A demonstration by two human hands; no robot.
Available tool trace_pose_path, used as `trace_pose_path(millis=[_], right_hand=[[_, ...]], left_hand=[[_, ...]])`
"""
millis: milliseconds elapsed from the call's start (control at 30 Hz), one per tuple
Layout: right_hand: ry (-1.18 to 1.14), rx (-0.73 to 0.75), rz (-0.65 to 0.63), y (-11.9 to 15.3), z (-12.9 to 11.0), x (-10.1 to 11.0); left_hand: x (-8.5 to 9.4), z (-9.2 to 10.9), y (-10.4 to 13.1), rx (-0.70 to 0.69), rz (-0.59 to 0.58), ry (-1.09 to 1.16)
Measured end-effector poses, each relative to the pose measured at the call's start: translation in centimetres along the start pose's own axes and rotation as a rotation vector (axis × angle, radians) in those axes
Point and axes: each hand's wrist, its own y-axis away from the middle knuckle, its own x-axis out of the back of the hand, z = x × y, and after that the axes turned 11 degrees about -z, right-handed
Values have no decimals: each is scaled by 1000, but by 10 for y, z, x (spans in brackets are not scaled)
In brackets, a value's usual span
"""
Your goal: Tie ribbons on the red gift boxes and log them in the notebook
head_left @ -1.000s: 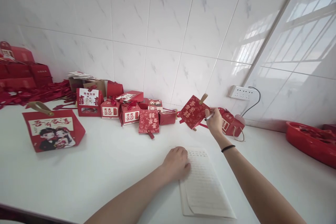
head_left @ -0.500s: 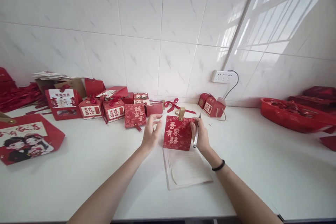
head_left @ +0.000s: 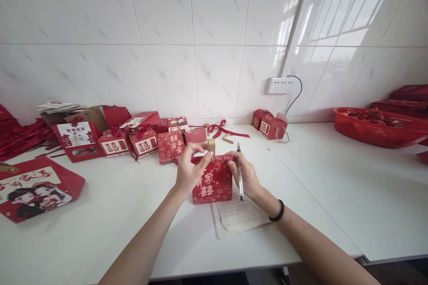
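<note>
While the right hand [head_left: 245, 177] grips a pen [head_left: 240, 171], both hands pinch the red box [head_left: 213, 182].

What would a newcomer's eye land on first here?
Probably the red gift box at centre, gripped at its top by the left hand and the right hand, which also holds a pen. Next, the row of red boxes along the tiled wall.

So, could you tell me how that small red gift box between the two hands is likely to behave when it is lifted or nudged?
The red gift box looks like thin folded card, so it is probably light and dents easily. The left hand and right hand pinch its top edge, which suggests it flexes. Standing tall and narrow on the white table, it may tip if nudged.
</note>
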Motion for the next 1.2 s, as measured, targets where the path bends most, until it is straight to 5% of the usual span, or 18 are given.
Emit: trace_pose_path(millis=[733, 967, 1200], right_hand=[[82, -51, -4, 1, -4, 3], [217, -206, 86, -7, 40, 35], [569, -402, -236, 1, 75, 61]], left_hand=[[5, 7, 3, -114, -140, -122], [3, 4, 3, -54, 13, -149], [11, -7, -2, 224, 230, 120]])
